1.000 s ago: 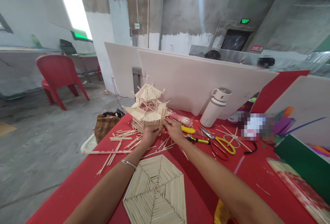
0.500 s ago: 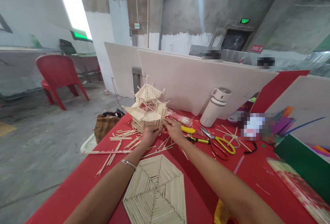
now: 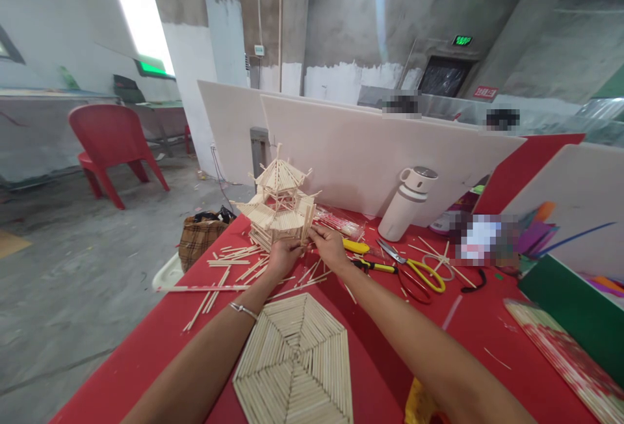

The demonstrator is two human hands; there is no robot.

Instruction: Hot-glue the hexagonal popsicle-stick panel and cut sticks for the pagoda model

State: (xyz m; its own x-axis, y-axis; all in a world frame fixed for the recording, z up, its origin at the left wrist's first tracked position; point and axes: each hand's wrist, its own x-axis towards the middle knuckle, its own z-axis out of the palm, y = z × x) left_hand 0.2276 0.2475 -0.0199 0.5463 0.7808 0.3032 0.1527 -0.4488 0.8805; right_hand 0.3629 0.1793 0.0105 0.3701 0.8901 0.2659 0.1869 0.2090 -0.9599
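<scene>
A small pagoda model (image 3: pixel 277 216) made of thin wooden sticks stands on the red table, with two tiers of sloping roofs. In front of its right side is a small upright piece of joined sticks (image 3: pixel 307 221). My left hand (image 3: pixel 283 259) is closed at the lower end of this piece, thumb and fingers together. My right hand (image 3: pixel 330 247) pinches its right edge. The fingertips partly cover the contact. Nearer me lies a flat polygonal panel of sticks (image 3: pixel 295 359), between my forearms.
Loose sticks (image 3: pixel 229 258) are scattered left of my hands. To the right lie a yellow-handled tool (image 3: pixel 383 267), scissors (image 3: pixel 424 274) and a yellow cutter (image 3: pixel 355 246). A white bottle (image 3: pixel 408 203) stands before a white board (image 3: pixel 361 151). A green box (image 3: pixel 575 320) is farther right.
</scene>
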